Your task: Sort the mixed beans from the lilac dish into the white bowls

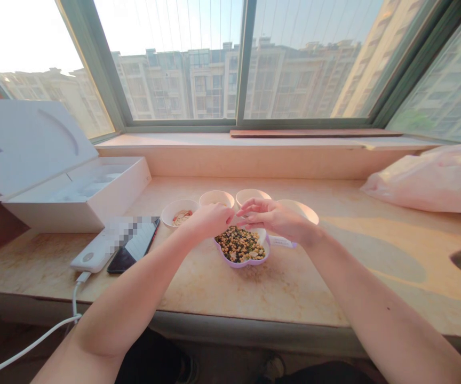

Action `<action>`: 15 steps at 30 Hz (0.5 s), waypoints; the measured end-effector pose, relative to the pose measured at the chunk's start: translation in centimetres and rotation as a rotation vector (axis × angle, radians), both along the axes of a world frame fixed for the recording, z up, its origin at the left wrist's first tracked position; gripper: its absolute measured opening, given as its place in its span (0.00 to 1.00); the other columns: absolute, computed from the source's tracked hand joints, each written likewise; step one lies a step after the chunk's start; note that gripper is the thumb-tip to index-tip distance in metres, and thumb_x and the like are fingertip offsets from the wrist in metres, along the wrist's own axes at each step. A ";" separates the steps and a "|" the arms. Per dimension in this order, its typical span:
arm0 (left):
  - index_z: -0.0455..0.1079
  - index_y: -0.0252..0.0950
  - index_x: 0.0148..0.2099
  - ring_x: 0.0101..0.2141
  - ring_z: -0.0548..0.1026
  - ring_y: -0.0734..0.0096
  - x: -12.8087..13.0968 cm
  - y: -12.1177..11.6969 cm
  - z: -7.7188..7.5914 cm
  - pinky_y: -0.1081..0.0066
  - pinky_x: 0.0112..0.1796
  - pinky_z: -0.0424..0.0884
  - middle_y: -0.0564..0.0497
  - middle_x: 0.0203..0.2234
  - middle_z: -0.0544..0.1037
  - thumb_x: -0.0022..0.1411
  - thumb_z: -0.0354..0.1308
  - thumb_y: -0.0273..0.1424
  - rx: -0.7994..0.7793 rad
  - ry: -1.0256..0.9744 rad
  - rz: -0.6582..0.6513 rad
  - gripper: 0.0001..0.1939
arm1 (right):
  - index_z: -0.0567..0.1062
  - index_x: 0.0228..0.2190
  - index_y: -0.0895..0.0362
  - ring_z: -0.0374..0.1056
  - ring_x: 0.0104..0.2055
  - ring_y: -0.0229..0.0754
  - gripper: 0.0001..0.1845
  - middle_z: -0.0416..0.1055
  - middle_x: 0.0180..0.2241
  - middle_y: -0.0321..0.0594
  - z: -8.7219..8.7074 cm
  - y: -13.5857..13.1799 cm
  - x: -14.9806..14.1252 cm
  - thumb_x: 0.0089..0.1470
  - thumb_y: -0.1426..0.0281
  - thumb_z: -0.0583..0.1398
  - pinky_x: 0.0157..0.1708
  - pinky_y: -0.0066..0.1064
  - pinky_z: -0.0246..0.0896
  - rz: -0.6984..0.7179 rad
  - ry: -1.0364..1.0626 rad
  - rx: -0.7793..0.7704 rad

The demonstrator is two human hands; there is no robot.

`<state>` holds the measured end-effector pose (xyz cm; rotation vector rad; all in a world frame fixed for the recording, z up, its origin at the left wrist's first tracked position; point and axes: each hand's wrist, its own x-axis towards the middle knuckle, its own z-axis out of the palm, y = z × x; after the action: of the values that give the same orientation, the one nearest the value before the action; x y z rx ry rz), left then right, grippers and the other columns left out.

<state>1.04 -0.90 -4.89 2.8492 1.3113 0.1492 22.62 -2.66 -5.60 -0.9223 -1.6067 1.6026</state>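
A purple-rimmed bowl [241, 261] of mixed yellow and dark beans sits on the stone sill in front of me. Both my hands hover over its far edge and meet there. My left hand [210, 218] is closed, fingertips pinched together on something too small to make out. My right hand [275, 217] has its fingers curled toward the left hand, pinching at the same spot. Behind the hands stand several small white bowls; the leftmost bowl [179, 213] holds a few pale pieces, and another white bowl [216, 198] is beside it.
A white open box [74, 186] with its lid raised stands at the left. A white power bank [94, 253] with a cable and a dark phone [134, 246] lie beside it. A pink plastic bag [430, 178] rests at the right. Window frame behind.
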 end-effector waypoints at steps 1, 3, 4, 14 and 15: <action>0.77 0.33 0.35 0.27 0.71 0.70 0.0 0.0 -0.1 0.70 0.29 0.60 0.45 0.30 0.79 0.67 0.50 0.26 -0.006 -0.002 -0.001 0.14 | 0.76 0.42 0.54 0.78 0.48 0.47 0.16 0.80 0.47 0.44 0.0 0.0 0.0 0.51 0.66 0.70 0.54 0.41 0.71 0.004 0.013 -0.008; 0.77 0.33 0.36 0.28 0.71 0.70 -0.1 0.2 -0.2 0.70 0.30 0.61 0.45 0.31 0.79 0.67 0.51 0.27 -0.022 -0.021 0.004 0.13 | 0.76 0.41 0.54 0.78 0.48 0.47 0.17 0.79 0.47 0.44 0.2 -0.2 -0.1 0.49 0.66 0.71 0.55 0.42 0.70 0.000 0.005 -0.008; 0.77 0.33 0.36 0.28 0.71 0.70 -0.2 0.2 -0.1 0.71 0.30 0.61 0.45 0.31 0.79 0.66 0.51 0.26 -0.033 -0.030 0.015 0.12 | 0.77 0.41 0.54 0.78 0.48 0.47 0.17 0.79 0.47 0.44 0.3 -0.2 -0.1 0.48 0.66 0.71 0.55 0.42 0.70 -0.006 -0.016 0.001; 0.73 0.35 0.37 0.28 0.70 0.70 -0.5 0.3 0.2 0.70 0.28 0.57 0.48 0.32 0.76 0.57 0.50 0.18 -0.092 -0.018 0.057 0.13 | 0.76 0.37 0.55 0.78 0.46 0.51 0.19 0.80 0.44 0.45 1.7 1.9 3.6 0.43 0.63 0.73 0.50 0.45 0.72 -0.445 -0.171 0.386; 0.73 0.36 0.37 0.29 0.70 0.70 -0.5 0.3 0.3 0.70 0.28 0.57 0.48 0.32 0.77 0.58 0.50 0.19 -0.082 -0.021 0.051 0.12 | 0.76 0.36 0.55 0.78 0.45 0.51 0.19 0.80 0.43 0.45 1.8 2.2 4.3 0.42 0.64 0.73 0.49 0.44 0.73 -0.484 -0.187 0.412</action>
<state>0.53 -0.55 -4.64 2.7407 1.3544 0.1216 26.95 -0.48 -3.79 -1.1448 -1.5966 0.8391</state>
